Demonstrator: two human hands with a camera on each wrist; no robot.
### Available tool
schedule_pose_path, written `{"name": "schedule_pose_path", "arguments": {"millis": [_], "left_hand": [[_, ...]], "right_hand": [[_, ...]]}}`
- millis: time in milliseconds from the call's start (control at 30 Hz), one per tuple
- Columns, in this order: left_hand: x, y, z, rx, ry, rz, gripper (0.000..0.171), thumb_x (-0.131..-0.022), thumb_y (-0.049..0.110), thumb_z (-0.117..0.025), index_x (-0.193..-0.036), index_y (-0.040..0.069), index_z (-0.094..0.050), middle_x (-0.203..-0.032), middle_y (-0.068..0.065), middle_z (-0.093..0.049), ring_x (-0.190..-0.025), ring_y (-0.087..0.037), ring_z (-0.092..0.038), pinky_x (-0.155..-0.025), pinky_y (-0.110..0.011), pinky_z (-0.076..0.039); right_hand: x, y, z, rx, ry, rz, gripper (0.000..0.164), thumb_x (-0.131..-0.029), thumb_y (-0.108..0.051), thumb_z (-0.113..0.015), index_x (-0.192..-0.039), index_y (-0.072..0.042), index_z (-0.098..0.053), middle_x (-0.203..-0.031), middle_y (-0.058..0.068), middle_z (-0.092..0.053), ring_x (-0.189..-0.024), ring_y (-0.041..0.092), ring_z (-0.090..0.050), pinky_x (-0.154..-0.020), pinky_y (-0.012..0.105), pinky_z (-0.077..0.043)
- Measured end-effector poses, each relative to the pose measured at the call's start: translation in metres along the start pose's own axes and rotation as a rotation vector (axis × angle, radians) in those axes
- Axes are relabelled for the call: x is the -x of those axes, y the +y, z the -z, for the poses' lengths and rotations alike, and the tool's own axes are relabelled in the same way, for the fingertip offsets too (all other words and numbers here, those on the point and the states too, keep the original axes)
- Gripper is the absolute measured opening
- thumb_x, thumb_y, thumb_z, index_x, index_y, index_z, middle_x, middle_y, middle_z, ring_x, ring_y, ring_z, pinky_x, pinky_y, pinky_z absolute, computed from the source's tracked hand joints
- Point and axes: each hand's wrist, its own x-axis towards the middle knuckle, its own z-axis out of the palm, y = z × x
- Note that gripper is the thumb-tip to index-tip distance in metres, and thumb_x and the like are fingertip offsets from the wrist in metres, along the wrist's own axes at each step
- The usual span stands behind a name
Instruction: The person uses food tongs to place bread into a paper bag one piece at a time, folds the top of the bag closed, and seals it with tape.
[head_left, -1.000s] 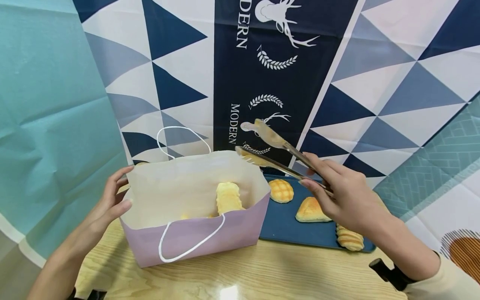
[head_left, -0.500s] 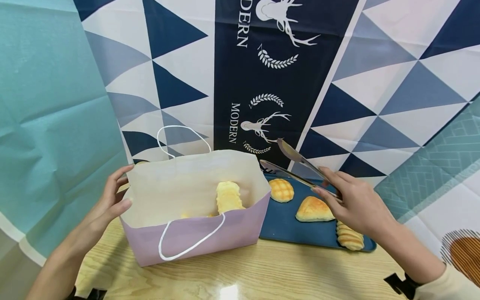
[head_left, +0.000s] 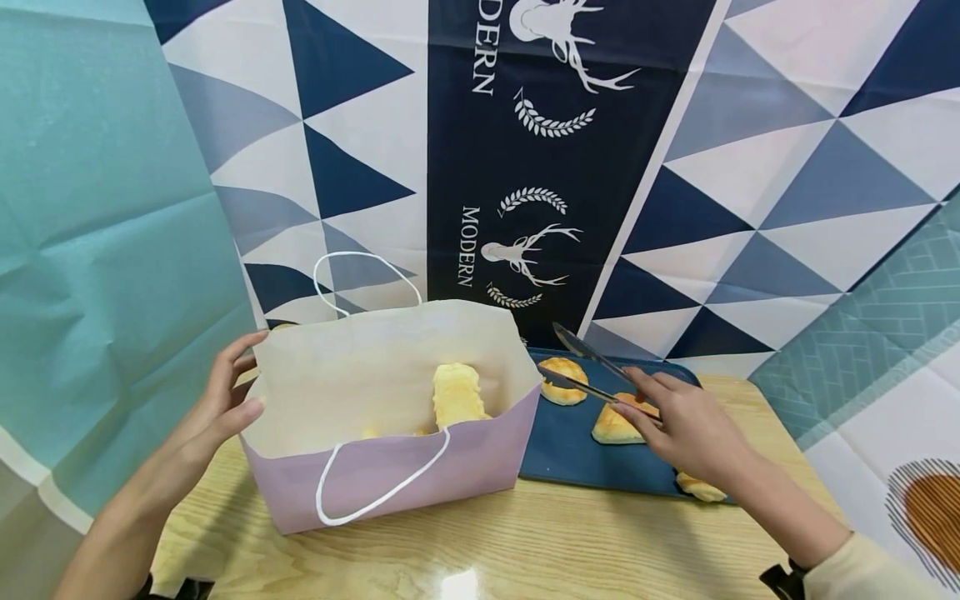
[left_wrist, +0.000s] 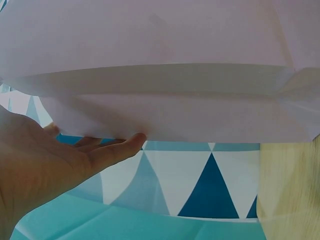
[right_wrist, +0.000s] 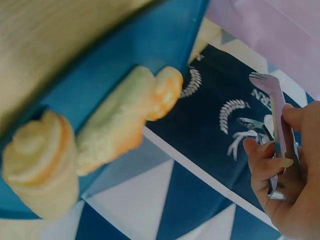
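My right hand [head_left: 693,429] grips metal tongs [head_left: 592,352], whose arms are spread with nothing between their tips. In the head view one tong arm crosses in front of a round, grid-scored bun [head_left: 566,397]. Under the hand lies a triangular bun [head_left: 611,427], partly hidden; a spiral-ridged roll [head_left: 699,487] is mostly covered by the wrist. All of these sit on a blue tray [head_left: 585,465]. My left hand [head_left: 217,408] rests with extended fingers against the left side of a lilac paper bag [head_left: 397,492]. Inside the bag a pale yellow ridged bread [head_left: 457,396] stands up.
White cord handles [head_left: 367,510] hang at the bag's front and rise behind it. A patterned cloth [head_left: 360,108] backs the pale wooden table [head_left: 495,546]. The bag's right side stands close against the tray. More yellow bits show low inside the bag.
My right hand has moved the tongs right and down, from above the bag's right corner to low over the tray. The left hand and bag have stayed in place.
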Motion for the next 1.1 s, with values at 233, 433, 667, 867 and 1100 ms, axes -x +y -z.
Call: {"name": "schedule_pose_path", "arguments": {"millis": [233, 433, 667, 867, 1100], "left_hand": [[0.000, -0.001, 0.000, 0.007, -0.002, -0.009, 0.070, -0.107, 0.012, -0.039, -0.169, 0.027, -0.011, -0.160, -0.006, -0.024, -0.144, -0.018, -0.038, -0.099, -0.020, -0.041], [0.001, -0.002, 0.000, 0.008, 0.001, -0.014, 0.070, -0.107, 0.011, -0.039, -0.169, 0.028, -0.012, -0.160, -0.007, -0.024, -0.143, -0.019, -0.039, -0.100, -0.019, -0.040], [0.001, -0.002, 0.000, 0.006, 0.002, -0.015, 0.070, -0.107, 0.011, -0.039, -0.170, 0.026, -0.011, -0.160, -0.007, -0.025, -0.144, -0.019, -0.039, -0.100, -0.020, -0.040], [0.001, -0.003, 0.000, -0.003, 0.000, 0.004, 0.069, -0.108, 0.014, -0.039, -0.169, 0.028, -0.010, -0.160, -0.005, -0.024, -0.144, -0.019, -0.037, -0.099, -0.019, -0.040], [0.001, -0.003, 0.000, -0.003, -0.001, 0.012, 0.069, -0.108, 0.015, -0.039, -0.170, 0.028, -0.010, -0.160, -0.005, -0.024, -0.144, -0.019, -0.036, -0.099, -0.020, -0.040]], "right_hand": [[0.007, 0.003, -0.021, 0.078, -0.035, 0.014, 0.057, -0.093, -0.034, -0.083, -0.140, -0.005, -0.068, -0.097, 0.005, -0.070, -0.062, 0.003, -0.054, -0.052, 0.026, -0.046], [0.012, 0.008, -0.032, 0.118, -0.054, 0.007, 0.057, -0.092, -0.036, -0.084, -0.139, -0.009, -0.069, -0.094, 0.002, -0.067, -0.061, 0.005, -0.052, -0.047, 0.024, -0.039], [0.015, 0.017, -0.040, 0.133, -0.039, 0.023, 0.058, -0.088, -0.033, -0.088, -0.137, -0.008, -0.070, -0.095, 0.004, -0.067, -0.059, 0.005, -0.049, -0.047, 0.025, -0.039], [0.016, 0.023, -0.046, 0.138, -0.037, 0.028, 0.057, -0.087, -0.033, -0.089, -0.136, -0.008, -0.071, -0.096, 0.005, -0.067, -0.058, 0.005, -0.048, -0.046, 0.025, -0.038], [0.018, 0.028, -0.051, 0.132, -0.036, 0.028, 0.057, -0.086, -0.031, -0.089, -0.135, -0.007, -0.071, -0.097, 0.006, -0.068, -0.063, 0.008, -0.055, -0.050, 0.027, -0.043]]}}
